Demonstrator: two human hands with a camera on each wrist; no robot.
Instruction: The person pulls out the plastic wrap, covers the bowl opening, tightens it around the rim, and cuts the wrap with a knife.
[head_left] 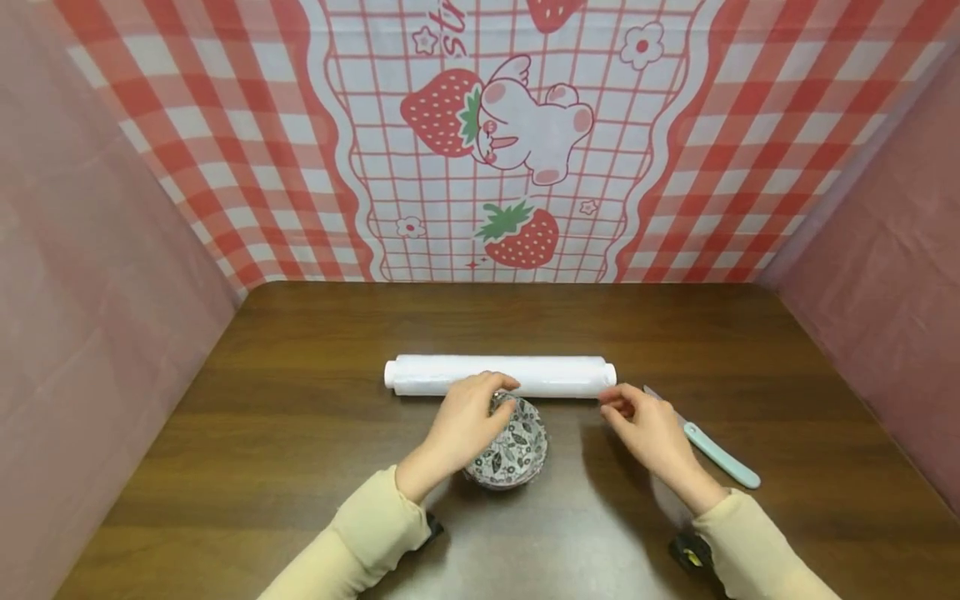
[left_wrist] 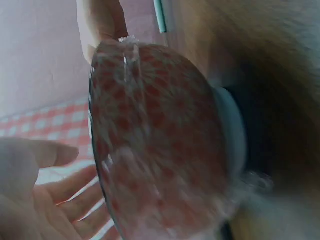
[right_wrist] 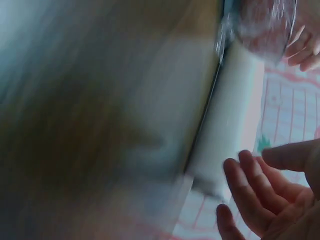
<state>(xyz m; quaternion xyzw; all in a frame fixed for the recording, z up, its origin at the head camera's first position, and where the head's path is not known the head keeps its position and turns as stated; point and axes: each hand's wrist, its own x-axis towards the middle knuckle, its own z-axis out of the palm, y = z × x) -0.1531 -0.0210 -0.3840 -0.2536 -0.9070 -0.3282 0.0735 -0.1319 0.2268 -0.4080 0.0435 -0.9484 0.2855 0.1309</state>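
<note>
A patterned bowl (head_left: 510, 450), reddish outside and covered in clear cling film, stands on the table; its rim and wrapped side (left_wrist: 155, 130) fill the left wrist view. My left hand (head_left: 461, 417) hovers over the bowl's left edge, thumb and fingers spread apart with nothing between them. Behind the bowl lies a white roll of cling film (head_left: 562, 375). Near the roll's right end is my right hand (head_left: 648, 433), its fingers loosely bent and holding nothing. In the right wrist view, those fingertips (right_wrist: 245, 157) overlap the roll (right_wrist: 220, 125).
A knife (head_left: 720, 454) with a mint-green handle lies to the right of my right hand, its blade partly hidden behind it. The brown wooden table (head_left: 300, 467) ends at a red-checked strawberry cloth (head_left: 525, 125), with pink cloth at both sides.
</note>
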